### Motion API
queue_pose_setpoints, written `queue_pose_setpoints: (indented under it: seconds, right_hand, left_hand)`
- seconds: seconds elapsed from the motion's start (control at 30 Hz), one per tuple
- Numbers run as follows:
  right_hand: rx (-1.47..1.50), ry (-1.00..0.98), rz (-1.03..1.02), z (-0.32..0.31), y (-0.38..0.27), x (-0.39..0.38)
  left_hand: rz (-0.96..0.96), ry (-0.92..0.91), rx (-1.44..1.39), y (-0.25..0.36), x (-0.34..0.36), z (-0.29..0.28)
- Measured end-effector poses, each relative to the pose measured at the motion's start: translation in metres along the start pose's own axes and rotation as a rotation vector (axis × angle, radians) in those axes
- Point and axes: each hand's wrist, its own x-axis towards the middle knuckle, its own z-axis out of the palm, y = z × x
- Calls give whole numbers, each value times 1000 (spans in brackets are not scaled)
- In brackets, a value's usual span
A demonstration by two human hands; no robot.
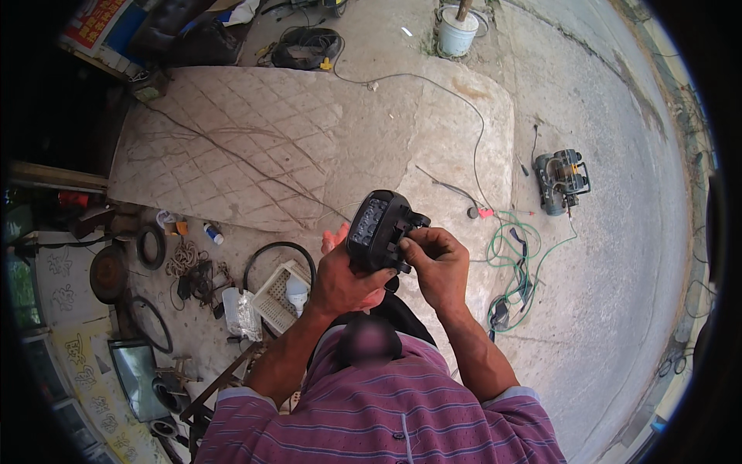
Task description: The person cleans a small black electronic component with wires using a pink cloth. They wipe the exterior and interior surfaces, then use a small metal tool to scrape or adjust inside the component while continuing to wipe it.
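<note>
Hands meet at chest height over a black lamp housing (379, 230), held above the concrete floor (618, 294). The left hand (340, 282) is wrapped closed around the near underside of the housing, carrying it; the right hand (437, 263) pinches its right edge, fingertips curled shut on a small bracket or clip there. Nothing supports the housing from below, so a slip of the left grip would likely drop it onto hard concrete, and whatever small part the right fingers work could fall and roll away. Near left lies clutter: a white basket (278, 298), tyres (151, 246) and rope. A green hose (514, 263) coils just right. Far ahead the old mattress (309, 147) spreads wide; open floor lies to the right.
</note>
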Motion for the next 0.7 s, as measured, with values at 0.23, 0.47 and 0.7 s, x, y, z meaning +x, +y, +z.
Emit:
queue_pose_setpoints:
  seconds: [0.23,0.47,0.7]
  right_hand:
    - [7,-40,40,-3,-1,-3]
    - [-24,-70,75,-6,3,3]
    - [18,-38,61,-2,7,0]
  left_hand:
    - [-10,33,3,0,1,-1]
    - [13,28,9,-8,2,-1]
    - [-30,-11,-60,-10,-1,-2]
